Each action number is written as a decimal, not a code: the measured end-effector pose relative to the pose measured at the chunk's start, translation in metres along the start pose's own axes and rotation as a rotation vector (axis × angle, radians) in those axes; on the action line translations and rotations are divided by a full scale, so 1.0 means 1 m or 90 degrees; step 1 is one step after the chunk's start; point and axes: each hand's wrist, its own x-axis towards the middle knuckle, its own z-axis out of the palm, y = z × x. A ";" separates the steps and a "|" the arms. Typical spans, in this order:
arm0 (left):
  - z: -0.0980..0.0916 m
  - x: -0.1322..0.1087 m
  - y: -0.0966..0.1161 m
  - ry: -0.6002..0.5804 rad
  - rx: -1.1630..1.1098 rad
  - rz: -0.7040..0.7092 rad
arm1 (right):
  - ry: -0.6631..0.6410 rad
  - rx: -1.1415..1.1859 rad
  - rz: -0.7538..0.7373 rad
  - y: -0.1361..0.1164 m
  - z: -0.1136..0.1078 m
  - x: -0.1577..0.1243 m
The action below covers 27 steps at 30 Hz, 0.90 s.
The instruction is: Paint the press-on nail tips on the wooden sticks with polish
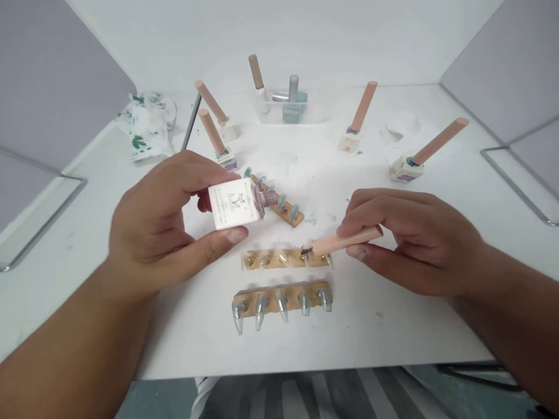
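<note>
My left hand (174,215) is closed on a white square nail polish bottle (233,203), tipped so its uncapped purplish neck points right. Between the fingers and thumb of my right hand (402,238) is a peach nail polish brush cap (349,239); dark polish shows at its left end, and the bristles are hard to make out. That end is over a wooden strip (273,260) of clear false nails. Nearer me lies another wooden strip (282,291) with several silvery false nails. Partly behind the bottle, a third strip (290,214) with teal nails lies slantwise.
Peach-capped polish bottles stand at the left (227,156) and right (406,169), several in all. At the back, a clear plastic tray (279,116) holds more bottles. Crumpled, green-stained tissue (148,131) lies at the left. Metal handles (519,180) jut out on both sides.
</note>
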 end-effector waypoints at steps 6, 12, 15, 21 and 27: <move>0.000 0.003 0.000 0.004 0.023 0.044 | -0.046 0.043 -0.008 0.001 0.001 0.000; 0.000 0.004 0.000 -0.015 0.026 0.056 | -0.074 0.096 -0.019 -0.002 -0.001 0.000; 0.000 0.004 0.000 -0.013 0.026 0.056 | -0.043 0.089 -0.021 -0.002 -0.002 0.000; 0.000 0.003 0.001 -0.012 0.036 0.036 | -0.018 0.040 -0.012 0.000 -0.002 0.001; 0.000 0.002 0.002 -0.016 0.043 0.038 | -0.080 0.107 -0.011 -0.002 -0.004 0.002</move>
